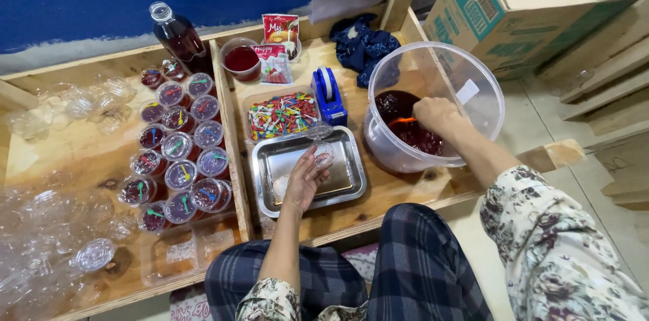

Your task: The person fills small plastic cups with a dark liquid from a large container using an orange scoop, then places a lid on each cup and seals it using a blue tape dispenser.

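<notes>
My left hand (305, 178) holds a small clear plastic cup (324, 155) over a shallow metal tray (351, 186). The cup's clear lid (318, 132) hangs open above it. My right hand (438, 115) reaches down into a large clear plastic tub (473, 81) that holds dark red jelly (399, 106). It grips an orange-handled spoon (401, 120) sunk in the jelly.
Several filled, lidded jelly cups (181, 149) with little coloured spoons stand at the left. Beside the metal tray lie a tray of coloured spoons (282, 115) and a blue tape dispenser (328, 95). Empty clear cups (47, 226) pile at far left. A red-liquid bottle (179, 37) stands behind.
</notes>
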